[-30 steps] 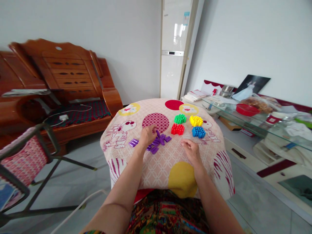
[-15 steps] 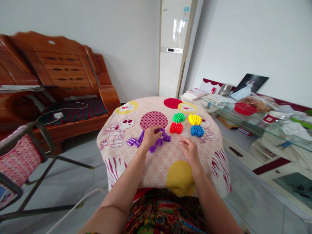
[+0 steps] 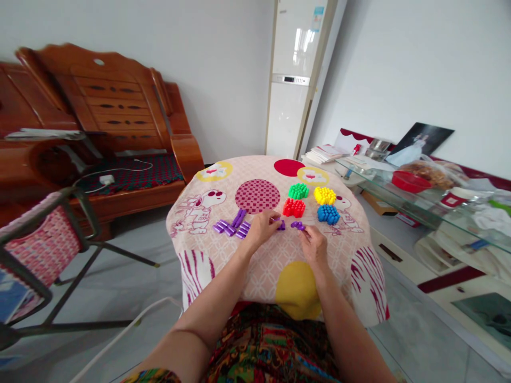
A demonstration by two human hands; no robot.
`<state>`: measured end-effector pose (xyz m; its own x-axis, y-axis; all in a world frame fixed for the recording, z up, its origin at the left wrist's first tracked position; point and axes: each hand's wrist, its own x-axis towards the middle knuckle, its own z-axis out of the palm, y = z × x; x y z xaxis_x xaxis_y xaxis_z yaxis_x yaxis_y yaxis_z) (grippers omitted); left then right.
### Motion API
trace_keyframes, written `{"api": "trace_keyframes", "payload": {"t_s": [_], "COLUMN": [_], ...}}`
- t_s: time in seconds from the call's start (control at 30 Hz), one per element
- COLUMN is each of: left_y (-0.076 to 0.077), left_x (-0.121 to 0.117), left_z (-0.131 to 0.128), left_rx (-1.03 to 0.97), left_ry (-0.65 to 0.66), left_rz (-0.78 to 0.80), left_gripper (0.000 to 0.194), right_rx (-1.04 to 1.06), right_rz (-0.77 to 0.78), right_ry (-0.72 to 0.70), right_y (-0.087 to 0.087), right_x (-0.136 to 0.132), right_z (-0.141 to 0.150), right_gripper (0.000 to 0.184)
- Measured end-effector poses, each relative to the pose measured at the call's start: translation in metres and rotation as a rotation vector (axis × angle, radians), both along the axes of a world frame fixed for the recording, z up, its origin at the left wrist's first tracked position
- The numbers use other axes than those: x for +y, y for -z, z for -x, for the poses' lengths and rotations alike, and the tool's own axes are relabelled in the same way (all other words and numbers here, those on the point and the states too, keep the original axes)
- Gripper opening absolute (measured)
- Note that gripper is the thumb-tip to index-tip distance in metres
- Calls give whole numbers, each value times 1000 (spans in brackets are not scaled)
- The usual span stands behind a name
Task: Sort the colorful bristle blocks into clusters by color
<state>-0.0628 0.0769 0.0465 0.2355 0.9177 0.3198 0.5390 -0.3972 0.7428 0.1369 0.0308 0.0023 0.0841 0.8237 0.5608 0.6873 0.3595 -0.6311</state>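
Note:
My left hand (image 3: 262,227) is closed in a pinch on purple plastic pieces (image 3: 280,223) at the middle of the cloth-covered table (image 3: 255,266). My right hand (image 3: 313,242) is beside it, fingers pinching a purple piece (image 3: 297,225). More loose purple pieces (image 3: 232,226) lie left of my left hand. Beyond the hands sit four tidy clusters: green (image 3: 298,191), yellow (image 3: 324,196), red (image 3: 294,208) and blue (image 3: 328,214).
A wooden sofa (image 3: 99,122) with a charger on its cushion stands at the left, a folding chair (image 3: 43,250) nearer me. A tall white air conditioner (image 3: 293,80) stands behind the table. A cluttered glass shelf (image 3: 419,197) runs along the right.
My left hand has dragged some purple pieces to the right, away from the pile. My right hand moved up to meet them and pinched one. The camera shifted slightly.

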Motion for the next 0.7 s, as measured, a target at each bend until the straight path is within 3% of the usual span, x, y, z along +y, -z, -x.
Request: {"api": "trace_keyframes", "payload": {"t_s": [0.2, 0.33, 0.5, 0.7], "left_y": [-15, -19, -11, 0], "left_x": [11, 10, 2, 1], "left_z": [67, 119, 156, 159], "left_rx": [75, 275, 491, 459], "left_ry": [-260, -430, -360, -330], "left_rz": [-61, 52, 126, 106], "left_gripper": [24, 25, 22, 17], "right_rx": [-150, -226, -263, -316], "right_rz": [70, 139, 231, 171], "right_ry": [193, 233, 256, 301], "right_y": [7, 5, -1, 5], "right_x": [8, 17, 33, 38], "right_z": [-4, -8, -12, -7], "right_gripper": [20, 20, 20, 17]}}
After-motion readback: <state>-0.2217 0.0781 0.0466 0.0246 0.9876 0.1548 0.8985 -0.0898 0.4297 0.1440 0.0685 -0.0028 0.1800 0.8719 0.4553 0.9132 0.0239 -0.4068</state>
